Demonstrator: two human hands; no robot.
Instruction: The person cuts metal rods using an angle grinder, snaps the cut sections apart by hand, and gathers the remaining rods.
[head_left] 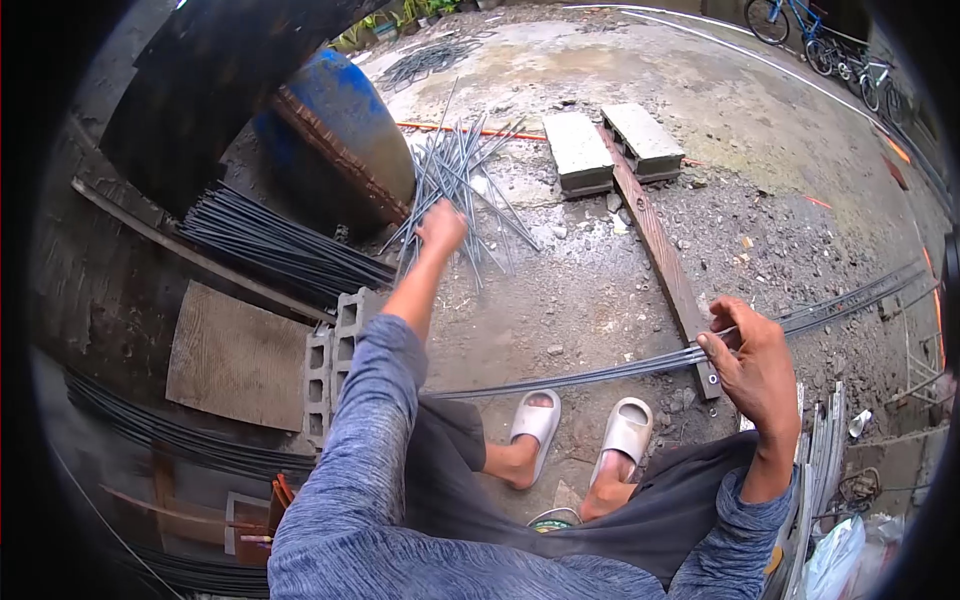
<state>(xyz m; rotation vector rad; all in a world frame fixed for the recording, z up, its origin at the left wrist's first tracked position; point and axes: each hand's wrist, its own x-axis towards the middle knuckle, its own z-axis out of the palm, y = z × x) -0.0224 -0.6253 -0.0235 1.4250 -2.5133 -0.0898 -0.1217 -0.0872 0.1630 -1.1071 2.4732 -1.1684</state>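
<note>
Reaching into loose pile of thin grey metal rods (462,160), left hand (442,228) curled; right hand (752,355) half-curled at long grey rod bundle (590,377) across reddish-brown wooden plank (664,258); both grips unclear.

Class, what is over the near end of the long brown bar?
Thin grey rods cross over the brown bar beside the right hand. The bar's surface directly beneath them is covered and cannot be seen.

No text, label, brand, number or sign can be read anywhere in this view from the camera worn on the head.
</note>
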